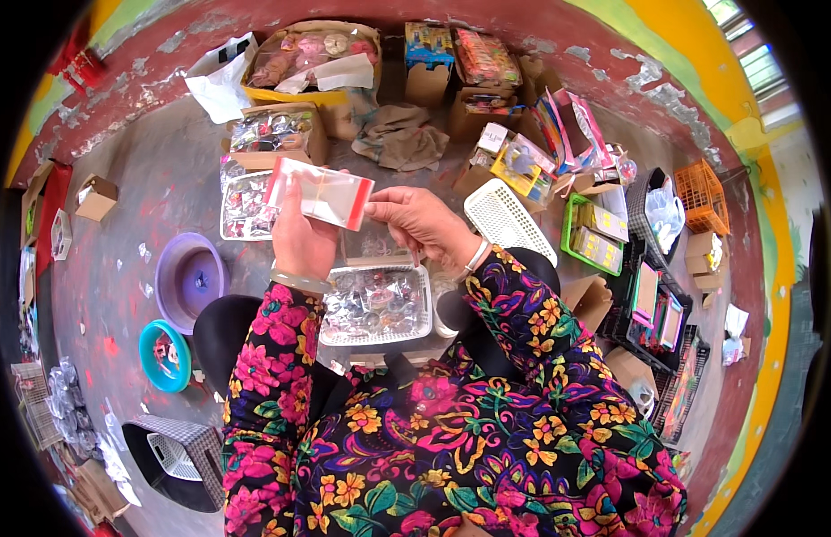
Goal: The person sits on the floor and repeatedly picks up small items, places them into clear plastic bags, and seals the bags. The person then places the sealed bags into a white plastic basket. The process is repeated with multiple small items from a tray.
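Up in front of me is a clear plastic bag point(326, 194) with red strips at both ends; it may be a small stack of bags. My left hand point(301, 234) grips its left part, thumb on top. At the bag's right red end, my right hand point(426, 225) pinches the edge between thumb and forefinger, its other fingers curled. Below my hands a white basket point(374, 341) holds many small packed items in clear wrap. Another white tray point(226, 215) with similar packets stands beyond my left hand.
To the left lie a purple basin point(164, 309) and a teal basin point(149, 370). Ahead stand a yellow-edged carton point(322, 97) and a crumpled brown cloth point(402, 136). On the right are an upturned white basket point(509, 220), a green basket point(603, 262) and black crates point(626, 329).
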Demonstrator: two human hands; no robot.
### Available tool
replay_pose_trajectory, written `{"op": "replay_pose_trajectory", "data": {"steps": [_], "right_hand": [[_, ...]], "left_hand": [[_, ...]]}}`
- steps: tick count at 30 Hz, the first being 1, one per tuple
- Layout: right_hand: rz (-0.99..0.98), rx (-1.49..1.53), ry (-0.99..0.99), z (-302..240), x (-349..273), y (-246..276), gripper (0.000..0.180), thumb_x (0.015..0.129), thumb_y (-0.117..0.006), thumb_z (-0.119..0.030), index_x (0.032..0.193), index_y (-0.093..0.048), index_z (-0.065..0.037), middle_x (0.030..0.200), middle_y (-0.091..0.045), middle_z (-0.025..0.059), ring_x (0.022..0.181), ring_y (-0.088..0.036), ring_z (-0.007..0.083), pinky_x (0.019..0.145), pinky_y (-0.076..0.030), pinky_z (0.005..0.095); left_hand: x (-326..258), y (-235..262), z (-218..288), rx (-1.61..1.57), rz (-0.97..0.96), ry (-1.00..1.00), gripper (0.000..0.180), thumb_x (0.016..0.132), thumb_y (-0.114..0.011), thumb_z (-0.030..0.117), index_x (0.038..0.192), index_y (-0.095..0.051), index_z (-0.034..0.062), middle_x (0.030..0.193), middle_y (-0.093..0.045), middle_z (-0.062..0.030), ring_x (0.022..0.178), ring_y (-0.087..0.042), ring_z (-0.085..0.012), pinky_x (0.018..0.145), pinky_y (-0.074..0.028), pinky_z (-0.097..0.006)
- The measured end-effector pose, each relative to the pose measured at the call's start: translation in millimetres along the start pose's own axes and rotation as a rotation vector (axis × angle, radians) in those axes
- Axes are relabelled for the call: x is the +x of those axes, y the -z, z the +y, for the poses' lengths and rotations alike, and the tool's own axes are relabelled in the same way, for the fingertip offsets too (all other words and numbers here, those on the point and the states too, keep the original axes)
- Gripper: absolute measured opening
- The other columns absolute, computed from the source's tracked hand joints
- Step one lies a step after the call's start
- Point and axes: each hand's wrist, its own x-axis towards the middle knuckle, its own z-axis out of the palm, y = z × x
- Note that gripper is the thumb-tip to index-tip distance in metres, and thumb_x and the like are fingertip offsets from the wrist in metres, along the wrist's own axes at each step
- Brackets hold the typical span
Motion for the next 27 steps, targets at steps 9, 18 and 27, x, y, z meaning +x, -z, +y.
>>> {"op": "replay_pose_trajectory", "data": {"steps": [9, 18, 27], "right_hand": [[0.303, -0.07, 0.212, -40.8, -36.2, 59.1, 0.016, 0.078, -0.064, -0.014, 0.087, -0.063, -0.001, 0.049, -0.045, -0.0045, 0.033, -0.034, 0.002, 0.028, -0.023, 0.0184], [0.723, 0.211, 0.043, 65.8, -72.1, 236.2, 0.02, 0.08, -0.059, -0.008, 0.063, -0.049, -0.01, 0.046, -0.037, -0.004, 0.033, -0.03, 0.0067, 0.032, -0.02, 0.0208], [0.758, 0.707, -0.181, 153.9, -51.2, 322.0, 0.016, 0.08, -0.056, -0.004, 0.068, -0.047, -0.007, 0.045, -0.039, -0.0055, 0.031, -0.035, 0.0045, 0.028, -0.026, 0.0154]], "left_hand": [[-0.4, -7.3, -4.8, 0.25, -0.038, 0.183, 0.05, 0.091, -0.042, 0.045, 0.118, -0.044, 0.0033, 0.116, -0.053, -0.0127, 0.108, -0.051, -0.0218, 0.088, -0.042, -0.034], [3.7, 0.5, -10.0, 0.322, -0.016, 0.249, 0.044, 0.091, -0.044, 0.04, 0.109, -0.051, 0.0005, 0.109, -0.058, -0.0142, 0.102, -0.056, -0.0212, 0.084, -0.044, -0.029], [4.5, 1.7, -19.6, 0.36, -0.018, 0.293, 0.038, 0.092, -0.044, 0.034, 0.107, -0.052, 0.0005, 0.108, -0.059, -0.0138, 0.101, -0.056, -0.0215, 0.081, -0.044, -0.028]]}}
